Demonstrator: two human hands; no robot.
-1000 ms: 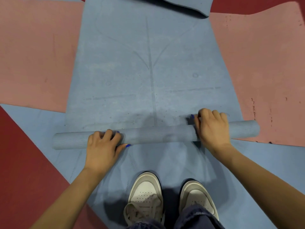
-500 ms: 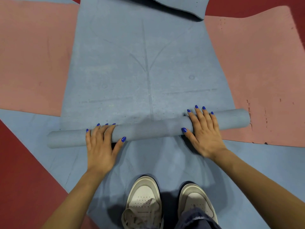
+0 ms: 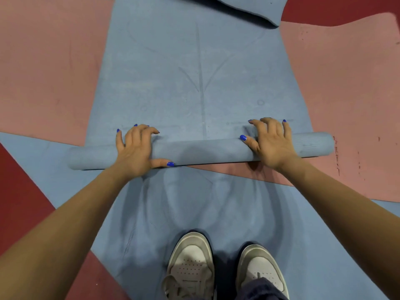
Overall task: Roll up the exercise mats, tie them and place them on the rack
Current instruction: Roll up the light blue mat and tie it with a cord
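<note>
A blue exercise mat [image 3: 201, 68] lies flat on the floor, its near end wound into a tight roll [image 3: 203, 149] stretched crosswise from left to right, the right end slightly farther away. Faint printed guide lines run along its unrolled length. It overlaps a second blue mat [image 3: 194, 204] and two pink mats, one to the left [image 3: 49, 68], one to the right [image 3: 350, 94].
</note>
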